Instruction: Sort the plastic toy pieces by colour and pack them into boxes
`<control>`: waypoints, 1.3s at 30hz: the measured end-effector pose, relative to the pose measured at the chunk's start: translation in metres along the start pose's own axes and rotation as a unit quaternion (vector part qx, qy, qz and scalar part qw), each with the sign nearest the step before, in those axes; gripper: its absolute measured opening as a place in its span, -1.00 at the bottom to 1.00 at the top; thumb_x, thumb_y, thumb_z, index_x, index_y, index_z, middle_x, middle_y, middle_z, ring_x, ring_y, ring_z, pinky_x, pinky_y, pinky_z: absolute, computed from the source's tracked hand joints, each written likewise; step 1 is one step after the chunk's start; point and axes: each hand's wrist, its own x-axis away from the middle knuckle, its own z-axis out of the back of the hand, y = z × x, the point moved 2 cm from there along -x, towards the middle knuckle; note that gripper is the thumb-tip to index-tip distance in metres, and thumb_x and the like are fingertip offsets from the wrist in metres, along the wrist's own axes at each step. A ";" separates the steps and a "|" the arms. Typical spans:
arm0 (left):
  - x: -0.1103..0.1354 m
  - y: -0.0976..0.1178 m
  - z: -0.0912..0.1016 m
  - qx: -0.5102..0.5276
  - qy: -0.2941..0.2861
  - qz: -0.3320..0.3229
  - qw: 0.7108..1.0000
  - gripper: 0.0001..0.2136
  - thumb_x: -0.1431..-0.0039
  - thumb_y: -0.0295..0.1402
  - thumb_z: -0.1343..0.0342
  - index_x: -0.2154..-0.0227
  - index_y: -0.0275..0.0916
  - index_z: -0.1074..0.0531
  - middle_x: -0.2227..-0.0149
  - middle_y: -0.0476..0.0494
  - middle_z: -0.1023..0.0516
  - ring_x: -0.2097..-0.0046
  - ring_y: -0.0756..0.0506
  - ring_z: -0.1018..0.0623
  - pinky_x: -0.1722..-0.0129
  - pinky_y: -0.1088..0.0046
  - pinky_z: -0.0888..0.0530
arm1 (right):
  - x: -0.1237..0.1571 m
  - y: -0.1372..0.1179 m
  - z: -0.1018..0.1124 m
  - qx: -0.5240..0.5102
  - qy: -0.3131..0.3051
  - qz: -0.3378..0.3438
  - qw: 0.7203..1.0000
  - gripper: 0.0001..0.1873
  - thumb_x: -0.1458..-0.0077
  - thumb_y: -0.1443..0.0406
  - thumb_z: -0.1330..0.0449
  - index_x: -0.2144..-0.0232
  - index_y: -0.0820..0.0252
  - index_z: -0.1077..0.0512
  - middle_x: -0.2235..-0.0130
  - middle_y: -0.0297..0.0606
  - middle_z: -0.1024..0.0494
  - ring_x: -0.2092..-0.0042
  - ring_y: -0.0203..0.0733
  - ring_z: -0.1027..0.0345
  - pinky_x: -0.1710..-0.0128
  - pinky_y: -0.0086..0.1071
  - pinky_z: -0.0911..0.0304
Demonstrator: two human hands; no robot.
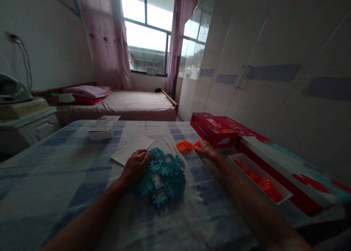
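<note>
A cluster of teal plastic gear pieces (pixel 168 172) lies on the cloth in front of me, with square openings and toothed rims. My left hand (pixel 136 164) is at its upper left edge, fingers together and closed against the teal gears. Farther off to the right, my right hand (pixel 205 149) reaches forward, its fingers closed on a small orange gear piece (pixel 196 144). Just left of those fingertips lie more orange gear pieces (pixel 184 145) on the cloth. The undersides of both hands' fingers are hidden.
A white flat sheet or board (pixel 128 152) lies behind my left hand. Beyond it stands a white box (pixel 102 128). To the right are a closed red box (pixel 212 128), an open red box (pixel 276 174) and a clear tray (pixel 286 197) holding orange-red pieces. A striped cloth (pixel 63 178) covers the table.
</note>
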 end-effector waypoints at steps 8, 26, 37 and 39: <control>0.000 -0.003 -0.001 -0.001 0.004 -0.003 1.000 -0.51 -0.20 -0.10 0.31 0.32 -0.24 -0.50 0.08 -0.23 -0.46 0.03 -0.14 -0.43 -0.04 0.30 -0.31 | 0.026 -0.016 0.012 -0.032 0.042 0.046 0.998 -0.60 0.09 0.32 -0.18 0.13 0.24 -0.32 0.09 -0.09 -0.42 0.09 -0.13 -0.34 0.11 -0.34 -0.23; -0.004 -0.008 -0.002 -0.009 0.008 -0.016 1.000 -0.52 -0.16 -0.09 0.31 0.34 -0.21 -0.50 0.12 -0.19 -0.49 0.06 -0.14 -0.46 -0.01 0.31 -0.35 | 0.129 0.133 0.130 0.057 0.174 -0.038 0.982 -0.58 0.00 0.18 -0.05 0.13 0.29 -0.42 0.10 -0.01 -0.47 0.08 -0.02 -0.37 0.07 -0.20 -0.25; -0.004 -0.009 -0.002 -0.005 0.003 -0.004 1.000 -0.49 -0.15 -0.06 0.30 0.32 -0.25 -0.50 0.10 -0.24 -0.47 0.06 -0.16 -0.46 -0.02 0.30 -0.34 | 0.151 0.115 0.115 0.066 0.060 0.071 0.993 -0.63 -0.09 0.18 0.03 0.19 0.14 -0.49 0.07 -0.14 -0.50 0.00 -0.03 -0.33 0.02 -0.14 -0.22; -0.003 -0.009 -0.003 -0.008 0.004 -0.005 1.000 -0.49 -0.15 -0.06 0.31 0.32 -0.25 -0.51 0.10 -0.24 -0.47 0.06 -0.16 -0.45 -0.02 0.31 -0.34 | 0.150 0.098 0.118 0.052 0.075 0.094 0.991 -0.66 -0.10 0.19 0.01 0.18 0.12 -0.49 0.06 -0.17 -0.49 -0.02 -0.05 -0.31 -0.02 -0.15 -0.19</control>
